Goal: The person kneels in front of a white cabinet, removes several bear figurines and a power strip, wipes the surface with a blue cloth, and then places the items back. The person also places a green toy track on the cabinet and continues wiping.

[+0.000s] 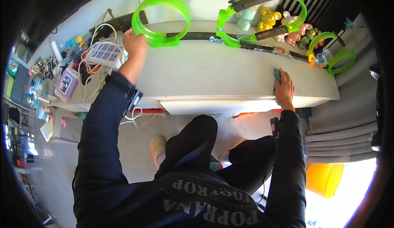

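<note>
My left hand [135,48] is at the left end of a long white cabinet top [209,71], with its curled fingers against or just beside a bright green toy-track loop [186,15]. Whether the fingers grip the loop is hard to make out. Under my right hand [285,89] is a blue-grey cloth [277,75], held against the cabinet top near its front edge. From the loop, a dark track strip [197,36] runs right along the back to a second green loop [221,21]. Smaller green rings [341,62] stand at the far right.
Left of my left hand lie a white power strip [106,54] with tangled white cable, a purple pack [66,82] and assorted small items. Shiny bear figurines, one yellow [268,19], line the back right. A grey curtain [341,117] hangs at the right. Below the top is a white drawer front [212,105].
</note>
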### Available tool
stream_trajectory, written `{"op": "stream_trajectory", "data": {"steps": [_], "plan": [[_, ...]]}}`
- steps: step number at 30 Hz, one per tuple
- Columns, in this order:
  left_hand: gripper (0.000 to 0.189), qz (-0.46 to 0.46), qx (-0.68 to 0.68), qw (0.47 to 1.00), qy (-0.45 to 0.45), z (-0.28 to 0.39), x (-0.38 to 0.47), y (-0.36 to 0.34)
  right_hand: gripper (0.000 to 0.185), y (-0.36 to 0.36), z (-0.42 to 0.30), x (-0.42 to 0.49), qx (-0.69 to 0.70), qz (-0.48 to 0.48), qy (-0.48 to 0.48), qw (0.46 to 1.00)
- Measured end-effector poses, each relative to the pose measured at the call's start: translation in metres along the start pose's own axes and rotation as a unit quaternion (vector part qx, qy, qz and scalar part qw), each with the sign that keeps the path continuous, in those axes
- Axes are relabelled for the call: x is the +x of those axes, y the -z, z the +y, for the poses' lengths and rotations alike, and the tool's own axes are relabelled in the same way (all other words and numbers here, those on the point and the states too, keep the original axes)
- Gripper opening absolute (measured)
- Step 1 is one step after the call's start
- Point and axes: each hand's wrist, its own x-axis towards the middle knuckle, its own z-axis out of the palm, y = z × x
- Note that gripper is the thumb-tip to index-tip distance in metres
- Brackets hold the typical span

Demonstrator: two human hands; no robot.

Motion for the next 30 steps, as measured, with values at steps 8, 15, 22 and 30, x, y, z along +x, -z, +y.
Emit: {"op": "stream_trajectory", "data": {"steps": [8, 15, 22, 30], "plan": [[0.039, -0.363, 0.052, 0.822, -0.437, 0.060, -0.104, -0.024, 0.048, -0.011, 0.003, -0.001, 0.013, 0.061, -0.004, 0.998], [0.040, -0.358, 0.295, 0.783, -0.415, 0.043, -0.105, -0.123, 0.050, 0.008, -0.014, -0.013, 0.044, 0.068, -0.004, 0.997], [0.031, -0.394, 0.295, 0.765, -0.416, 0.037, -0.090, -0.121, 0.050, 0.014, -0.018, -0.015, 0.048, 0.056, -0.012, 0.997], [0.014, -0.373, 0.345, 0.738, -0.443, 0.031, -0.081, -0.124, 0.048, 0.013, -0.017, -0.014, 0.048, 0.070, -0.008, 0.996]]}}
